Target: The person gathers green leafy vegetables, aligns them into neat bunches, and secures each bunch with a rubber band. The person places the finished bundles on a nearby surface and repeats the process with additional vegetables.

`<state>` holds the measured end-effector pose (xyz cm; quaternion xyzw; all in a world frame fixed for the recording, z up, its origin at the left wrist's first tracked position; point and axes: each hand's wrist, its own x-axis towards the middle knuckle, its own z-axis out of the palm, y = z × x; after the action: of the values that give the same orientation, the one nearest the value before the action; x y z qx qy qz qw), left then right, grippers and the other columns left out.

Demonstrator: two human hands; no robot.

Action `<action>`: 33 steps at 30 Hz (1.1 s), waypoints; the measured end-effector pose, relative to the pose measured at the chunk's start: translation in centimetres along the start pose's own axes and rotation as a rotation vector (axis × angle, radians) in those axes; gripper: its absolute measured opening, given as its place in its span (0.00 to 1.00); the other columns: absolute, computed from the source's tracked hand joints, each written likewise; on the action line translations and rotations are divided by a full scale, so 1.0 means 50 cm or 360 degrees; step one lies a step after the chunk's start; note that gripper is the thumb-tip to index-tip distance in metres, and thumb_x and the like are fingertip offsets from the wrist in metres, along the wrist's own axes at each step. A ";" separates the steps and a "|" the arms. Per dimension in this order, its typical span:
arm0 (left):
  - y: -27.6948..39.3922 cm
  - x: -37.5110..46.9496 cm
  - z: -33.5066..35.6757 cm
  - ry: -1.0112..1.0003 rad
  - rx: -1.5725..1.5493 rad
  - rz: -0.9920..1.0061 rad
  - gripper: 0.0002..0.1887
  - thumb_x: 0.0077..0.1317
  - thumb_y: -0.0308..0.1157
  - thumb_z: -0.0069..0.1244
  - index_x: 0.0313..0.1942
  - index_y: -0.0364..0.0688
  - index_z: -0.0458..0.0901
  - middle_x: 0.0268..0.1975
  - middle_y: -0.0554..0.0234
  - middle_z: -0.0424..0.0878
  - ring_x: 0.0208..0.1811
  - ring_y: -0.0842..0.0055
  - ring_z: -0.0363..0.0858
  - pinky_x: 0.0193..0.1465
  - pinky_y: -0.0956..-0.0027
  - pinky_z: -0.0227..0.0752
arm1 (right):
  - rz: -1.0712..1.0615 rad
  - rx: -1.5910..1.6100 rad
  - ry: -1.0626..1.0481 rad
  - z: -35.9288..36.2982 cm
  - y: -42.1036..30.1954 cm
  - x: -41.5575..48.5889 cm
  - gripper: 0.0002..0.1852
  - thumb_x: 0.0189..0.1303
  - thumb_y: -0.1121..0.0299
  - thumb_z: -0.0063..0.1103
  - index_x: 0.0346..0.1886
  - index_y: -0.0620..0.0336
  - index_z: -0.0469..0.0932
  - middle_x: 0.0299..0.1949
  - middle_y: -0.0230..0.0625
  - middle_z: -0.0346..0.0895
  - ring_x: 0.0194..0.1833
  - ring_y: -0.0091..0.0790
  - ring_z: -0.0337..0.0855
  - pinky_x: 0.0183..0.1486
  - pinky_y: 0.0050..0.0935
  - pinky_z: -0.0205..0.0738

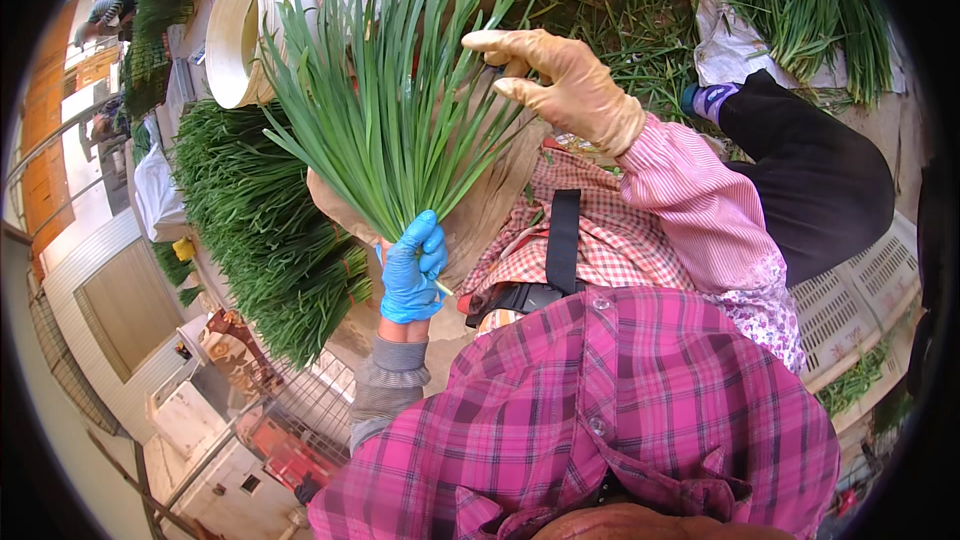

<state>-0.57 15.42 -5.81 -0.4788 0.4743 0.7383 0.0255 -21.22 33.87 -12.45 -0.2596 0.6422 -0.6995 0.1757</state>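
My left hand (pixel 414 266), in a blue disposable glove, grips a bunch of long flat green leaves, likely garlic chives (pixel 390 112), near the stem end. The leaves fan out away from me, and one pale stem end pokes out below my fist. To the right of the leaf tips hovers my right hand (pixel 562 82), in a stained pale rubber glove. Its thumb and fingers are apart with nothing between them. Left of the held bunch lies a large pile of tied chive bundles (pixel 262 240), some with red bands.
A white plastic bucket (pixel 244 37) is tipped beyond the pile. Loose leaf scraps (pixel 630 22) litter the ground ahead. More chives (pixel 810 7) lie on white sacking at far right. A plastic crate (pixel 862 292) is beside my leg. Another person (pixel 109 11) appears at far left.
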 end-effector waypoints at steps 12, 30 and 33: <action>0.004 0.008 0.016 0.0095 -0.0179 0.0168 0.10 0.68 0.37 0.51 0.43 0.42 0.73 0.26 0.66 0.76 0.16 0.87 0.65 0.16 0.82 0.55 | -0.0700 -0.0740 0.0004 -0.029 -0.049 -0.010 0.10 0.48 0.75 0.64 0.36 0.55 0.81 0.33 0.34 0.80 0.36 0.37 0.82 0.39 0.32 0.76; -0.011 -0.027 0.002 0.0208 0.0150 0.0445 0.13 0.65 0.33 0.54 0.46 0.39 0.73 0.26 0.62 0.77 0.15 0.86 0.65 0.13 0.83 0.54 | -0.0534 -0.1043 -0.0420 0.065 -0.117 -0.038 0.22 0.51 0.58 0.65 0.50 0.51 0.76 0.49 0.34 0.78 0.55 0.38 0.74 0.61 0.38 0.60; -0.008 -0.016 0.027 0.0245 0.0196 0.0522 0.12 0.63 0.27 0.54 0.46 0.39 0.73 0.25 0.63 0.77 0.15 0.87 0.65 0.13 0.83 0.55 | -0.0637 -0.1354 -0.0609 0.150 -0.090 -0.060 0.17 0.50 0.53 0.61 0.36 0.54 0.76 0.34 0.34 0.77 0.43 0.37 0.79 0.51 0.42 0.68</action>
<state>-0.86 16.96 -5.38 -0.4476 0.5908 0.6634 -0.1023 -14.00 30.08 -8.13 -0.5497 0.7643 -0.3358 0.0312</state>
